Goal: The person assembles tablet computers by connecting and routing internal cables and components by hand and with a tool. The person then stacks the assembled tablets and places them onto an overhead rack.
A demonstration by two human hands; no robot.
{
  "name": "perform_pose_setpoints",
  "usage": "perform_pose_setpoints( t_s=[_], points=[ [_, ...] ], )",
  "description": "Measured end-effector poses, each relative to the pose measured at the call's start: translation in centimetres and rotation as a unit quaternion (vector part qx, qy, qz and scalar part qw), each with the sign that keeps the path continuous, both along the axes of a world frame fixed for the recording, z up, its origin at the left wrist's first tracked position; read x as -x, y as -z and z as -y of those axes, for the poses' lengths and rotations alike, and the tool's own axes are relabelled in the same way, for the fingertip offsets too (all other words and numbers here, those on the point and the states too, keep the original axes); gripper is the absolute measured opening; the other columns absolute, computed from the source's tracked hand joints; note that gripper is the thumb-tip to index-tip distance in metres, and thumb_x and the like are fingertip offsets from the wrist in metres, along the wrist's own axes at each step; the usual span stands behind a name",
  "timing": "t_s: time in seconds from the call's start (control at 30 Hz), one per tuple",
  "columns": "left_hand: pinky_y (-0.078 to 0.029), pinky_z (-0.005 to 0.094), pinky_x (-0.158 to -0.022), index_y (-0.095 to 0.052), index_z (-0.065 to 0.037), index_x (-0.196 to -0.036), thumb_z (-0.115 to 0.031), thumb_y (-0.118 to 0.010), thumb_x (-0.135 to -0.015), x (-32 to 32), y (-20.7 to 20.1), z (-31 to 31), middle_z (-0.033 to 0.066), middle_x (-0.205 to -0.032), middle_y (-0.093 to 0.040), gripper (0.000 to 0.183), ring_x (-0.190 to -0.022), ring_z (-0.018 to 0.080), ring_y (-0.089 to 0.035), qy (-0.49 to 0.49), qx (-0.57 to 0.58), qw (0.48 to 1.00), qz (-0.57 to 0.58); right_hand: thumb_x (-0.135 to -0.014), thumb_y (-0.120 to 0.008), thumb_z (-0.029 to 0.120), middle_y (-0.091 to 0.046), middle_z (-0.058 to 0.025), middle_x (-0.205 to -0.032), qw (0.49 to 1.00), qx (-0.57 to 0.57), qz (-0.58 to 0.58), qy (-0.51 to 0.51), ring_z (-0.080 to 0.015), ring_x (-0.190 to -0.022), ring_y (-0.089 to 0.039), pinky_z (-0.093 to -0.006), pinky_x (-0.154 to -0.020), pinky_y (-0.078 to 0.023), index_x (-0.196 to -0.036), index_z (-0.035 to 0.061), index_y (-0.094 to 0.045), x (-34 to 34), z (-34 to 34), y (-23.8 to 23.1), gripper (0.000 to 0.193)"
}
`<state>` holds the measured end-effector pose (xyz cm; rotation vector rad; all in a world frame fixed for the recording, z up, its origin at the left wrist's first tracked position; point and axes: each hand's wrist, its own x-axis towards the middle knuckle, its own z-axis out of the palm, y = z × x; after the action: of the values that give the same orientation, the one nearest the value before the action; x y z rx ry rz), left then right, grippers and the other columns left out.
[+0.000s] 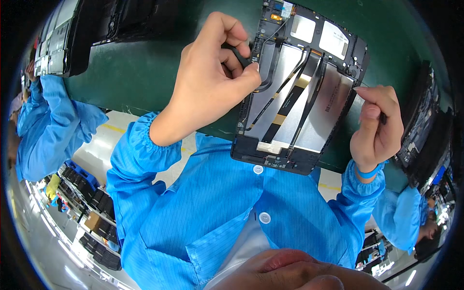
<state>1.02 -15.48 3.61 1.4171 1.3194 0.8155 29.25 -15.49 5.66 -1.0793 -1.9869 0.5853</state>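
Note:
An opened tablet (333, 92) lies on the green table in front of me, its inside showing silver panels, dark flat ribbon cables (290, 99) and thin black cables. My left hand (212, 77) is at its upper left edge, thumb and fingers closed round a small black piece (238, 57) whose kind I cannot make out. My right hand (379, 125) is beside the tablet's right edge, the index fingertip close to the frame. Its fingers are curled, with a bit of something dark (383, 117) showing between them; most of that is hidden.
Stacks of opened tablets or panels stand at the far left (60, 41) and along the right edge (420, 125) of the green table (145, 79). Co-workers' blue sleeves (58, 125) show on both sides. Shelves (92, 193) with dark items stand behind at the lower left.

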Motion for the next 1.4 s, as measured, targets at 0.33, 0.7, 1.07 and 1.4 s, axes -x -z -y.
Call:
perform_pose_setpoints(
  t_s=[0.33,0.7,1.07,1.4],
  points=[
    [-0.048,0.02,-0.059,-0.037,-0.006,-0.114,0.009,-0.067,-0.084,-0.1,-0.5,-0.4,0.0071,-0.101,-0.054,0.045,-0.075,0.0079,-0.065,0.029,-0.009,0.997,-0.069,-0.09,-0.069,0.002,-0.063,-0.0105,-0.079,1.0,-0.01,0.022,-0.02,-0.0195,-0.064,-0.056,-0.03,-0.059,-0.044,-0.102,0.0011,-0.072,0.0,0.1,-0.1,0.012],
    [-0.054,0.0249,-0.071,-0.044,0.001,-0.133,0.007,-0.063,-0.092,0.8,-2.2,0.7,0.0145,-0.115,-0.062,0.045,-0.087,0.0134,-0.066,-0.044,-0.03,0.998,-0.044,-0.074,-0.083,0.03,-0.069,-0.0095,-0.087,0.991,-0.032,0.078,-0.104,-0.0193,-0.062,-0.058,-0.0311,-0.054,-0.048,-0.101,0.0048,-0.073,0.9,1.2,-0.2,0.038],
    [-0.053,0.0285,-0.067,-0.058,0.009,-0.11,0.011,-0.048,-0.097,6.6,-0.7,6.4,0.0176,-0.097,-0.063,0.017,-0.074,0.0184,-0.064,-0.12,-0.314,0.936,-0.105,-0.081,-0.069,0.014,-0.068,-0.0143,-0.133,0.907,-0.134,0.315,-0.247,-0.0109,-0.06,-0.047,-0.0233,-0.051,-0.04,-0.103,0.0015,-0.076,5.0,7.7,-0.9,0.026],
    [-0.051,0.0259,-0.062,-0.053,0.005,-0.116,0.006,-0.05,-0.099,11.2,1.1,7.3,0.0127,-0.094,-0.061,0.018,-0.07,0.0133,-0.059,-0.274,-0.42,0.863,-0.065,-0.081,-0.075,0.016,-0.064,-0.0144,-0.136,0.925,-0.162,0.339,-0.059,-0.0233,-0.07,-0.067,-0.036,-0.062,-0.057,-0.127,-0.0016,-0.065,7.4,-2.9,0.2,0.05]
  ],
)
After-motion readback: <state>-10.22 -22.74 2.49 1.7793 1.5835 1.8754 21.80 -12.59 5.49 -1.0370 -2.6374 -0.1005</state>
